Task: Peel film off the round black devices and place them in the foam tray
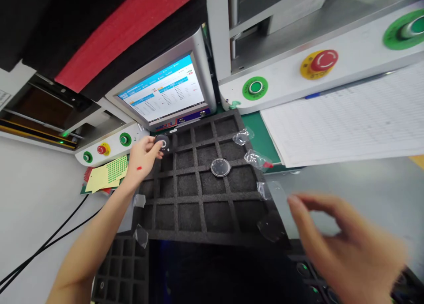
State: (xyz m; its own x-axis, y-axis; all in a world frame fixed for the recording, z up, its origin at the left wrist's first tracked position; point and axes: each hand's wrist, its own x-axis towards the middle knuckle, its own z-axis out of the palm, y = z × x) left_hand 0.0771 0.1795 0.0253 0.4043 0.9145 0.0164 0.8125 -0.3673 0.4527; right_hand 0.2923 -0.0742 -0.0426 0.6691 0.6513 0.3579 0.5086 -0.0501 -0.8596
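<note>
My left hand [144,158] is closed on a round black watch case [162,142] at the far left corner of a black foam tray [200,200]. Thumb and fingers pinch it by the edge. A second round watch case [220,167], with a dark face and a silvery rim, lies on the tray's dividers right of the middle. Off the tray's right side, my right hand [347,246] is blurred, its thumb and index fingertips pressed together in a ring shape. Whether anything small is between those fingertips I cannot make out.
A monitor [165,90] stands behind the tray. Machine panels carry green buttons [256,88] and a red stop button [323,60]. Paper sheets [347,118] with a pen [351,87] lie at right. Clear tape pieces [256,158] stick to the tray's edges. Another compartment tray [121,268] sits lower left.
</note>
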